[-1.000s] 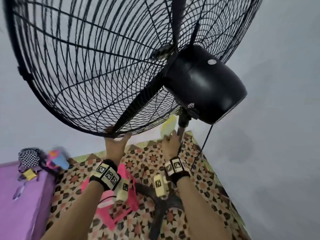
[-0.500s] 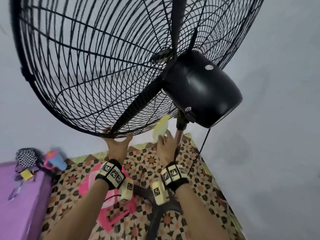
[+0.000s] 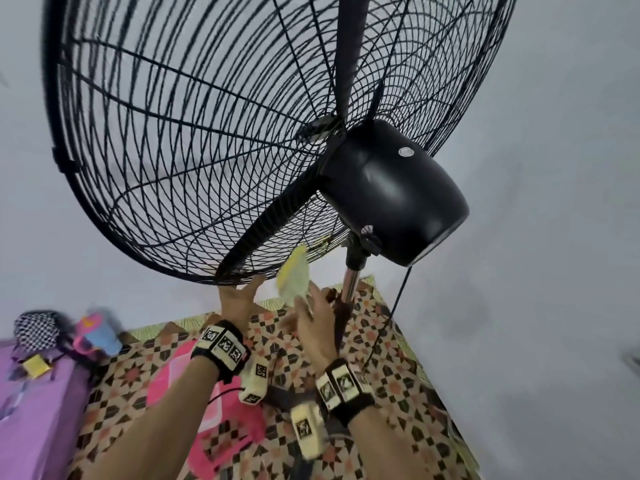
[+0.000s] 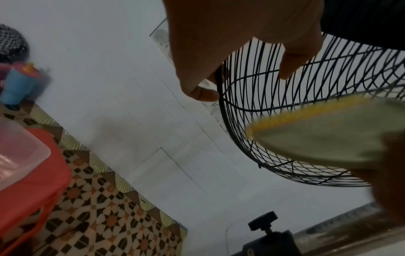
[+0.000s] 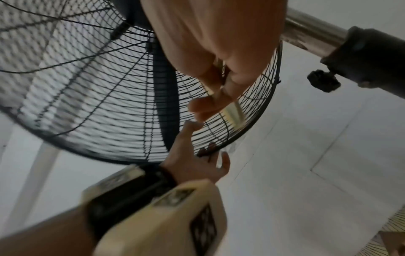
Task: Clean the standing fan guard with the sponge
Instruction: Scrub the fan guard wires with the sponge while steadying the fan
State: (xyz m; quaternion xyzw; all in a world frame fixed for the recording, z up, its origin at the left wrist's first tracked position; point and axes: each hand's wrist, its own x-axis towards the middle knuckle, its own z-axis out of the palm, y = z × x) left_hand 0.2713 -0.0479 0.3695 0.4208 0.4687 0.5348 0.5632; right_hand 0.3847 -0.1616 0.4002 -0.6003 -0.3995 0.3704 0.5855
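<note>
While the left hand (image 3: 239,299) gripped the fan guard (image 3: 194,150) rim at six o'clock, the right hand (image 3: 313,320) pinched the sponge (image 3: 292,275) against adjacent wires.

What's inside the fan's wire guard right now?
Through the guard wires, dark fan blades show, meeting at a hub in front of the black motor housing. The housing hides part of the hub. The sponge stays outside the guard.
</note>
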